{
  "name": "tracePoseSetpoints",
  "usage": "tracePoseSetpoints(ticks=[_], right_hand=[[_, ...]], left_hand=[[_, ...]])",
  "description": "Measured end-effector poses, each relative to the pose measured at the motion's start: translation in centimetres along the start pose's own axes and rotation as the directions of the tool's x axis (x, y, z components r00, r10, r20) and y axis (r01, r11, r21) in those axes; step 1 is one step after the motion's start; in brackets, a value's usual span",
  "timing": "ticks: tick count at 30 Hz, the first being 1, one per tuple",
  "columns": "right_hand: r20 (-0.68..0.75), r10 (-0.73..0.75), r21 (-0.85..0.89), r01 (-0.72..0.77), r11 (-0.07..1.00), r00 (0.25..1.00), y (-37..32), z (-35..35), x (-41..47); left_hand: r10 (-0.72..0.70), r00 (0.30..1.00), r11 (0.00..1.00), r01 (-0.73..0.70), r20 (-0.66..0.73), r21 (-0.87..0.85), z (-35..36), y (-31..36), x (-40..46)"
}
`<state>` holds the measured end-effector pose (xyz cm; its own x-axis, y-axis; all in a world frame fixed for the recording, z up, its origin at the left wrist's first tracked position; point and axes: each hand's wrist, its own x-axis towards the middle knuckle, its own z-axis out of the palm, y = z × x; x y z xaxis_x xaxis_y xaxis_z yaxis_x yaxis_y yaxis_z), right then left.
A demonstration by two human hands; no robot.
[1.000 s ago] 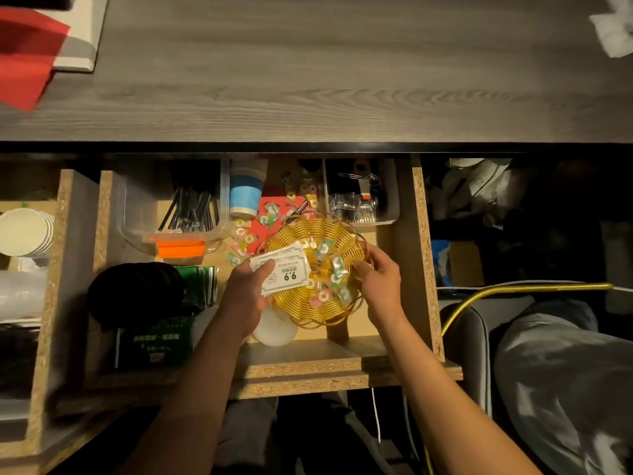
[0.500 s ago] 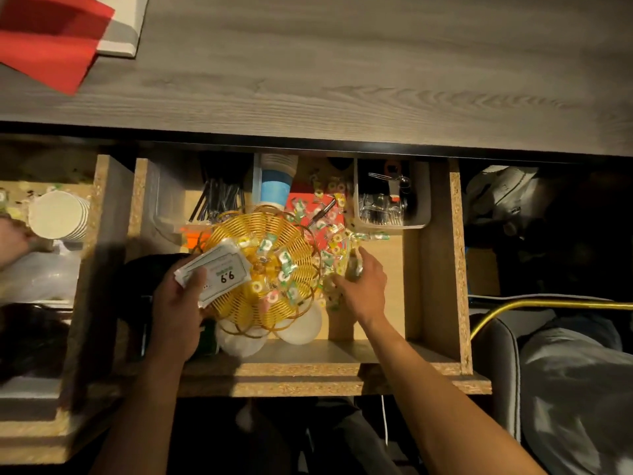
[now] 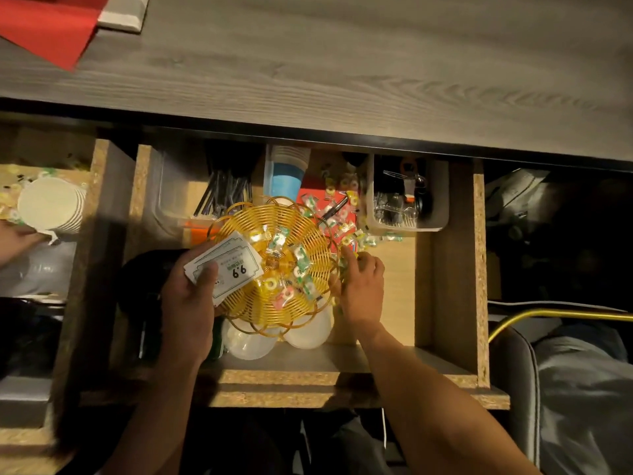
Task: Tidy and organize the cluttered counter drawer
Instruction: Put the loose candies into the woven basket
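Observation:
The open drawer (image 3: 452, 303) holds a yellow wire basket (image 3: 253, 303) with several wrapped candies (image 3: 301, 262) in it. My left hand (image 3: 188, 303) grips a stack of white price cards (image 3: 226, 269) marked 9.9 over the basket's left edge. My right hand (image 3: 361, 286) sits at the basket's right rim with fingers curled around small candies. More loose candies (image 3: 342, 214) lie scattered on a red sheet behind the basket.
At the drawer's back stand a clear bin of dark cutlery (image 3: 222, 193), a stack of blue cups (image 3: 287, 173) and a clear bin of utensils (image 3: 407, 200). Two white lids (image 3: 308, 332) lie under the basket. Paper cups (image 3: 51, 204) and another person's hand (image 3: 13, 241) are at left.
The basket has shifted left within the drawer, away from the right wall. My right hand moved from its rim to the loose candies and back beside the rim. The view came closer.

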<state>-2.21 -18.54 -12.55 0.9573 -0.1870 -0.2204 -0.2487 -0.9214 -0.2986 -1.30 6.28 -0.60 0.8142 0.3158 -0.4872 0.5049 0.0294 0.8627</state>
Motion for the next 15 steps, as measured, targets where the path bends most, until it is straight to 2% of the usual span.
tracePoseSetpoints(ticks=[4, 7, 9, 10, 12, 15], right_hand=[[0.102, -0.12, -0.028, 0.124, 0.992, 0.987, 2.1, -0.9, 1.5], [0.158, -0.184, 0.027, 0.182, 0.983, 0.97, 3.0, -1.8, 2.8], [0.22, -0.138, 0.119, 0.114, 0.986, 0.966, 3.1, -2.5, 3.3], [0.248, -0.084, 0.206, 0.032, 0.978, 0.965, 3.1, -3.0, 3.4], [0.266, 0.025, 0.426, -0.141, 0.894, 0.964, 3.0, -4.3, 3.1], [0.11, 0.17, 0.628, -0.201, 0.752, 0.979, 2.4, -6.9, 2.2]], left_hand=[[0.004, 1.0, 1.0, -0.004, 0.003, -0.003, 0.4, 0.1, 0.1], [0.015, 1.0, 1.0, -0.015, -0.005, -0.004, 0.7, 0.2, 0.1], [0.016, 1.0, 1.0, -0.016, -0.005, -0.007, 1.1, 0.3, -0.1], [0.017, 1.0, 1.0, -0.017, -0.003, -0.009, 1.4, 0.4, -0.2], [0.012, 1.0, 1.0, -0.012, -0.001, -0.018, 1.8, 0.5, -0.3], [0.0, 1.0, 1.0, 0.0, 0.006, -0.029, 2.5, 0.4, -0.5]])
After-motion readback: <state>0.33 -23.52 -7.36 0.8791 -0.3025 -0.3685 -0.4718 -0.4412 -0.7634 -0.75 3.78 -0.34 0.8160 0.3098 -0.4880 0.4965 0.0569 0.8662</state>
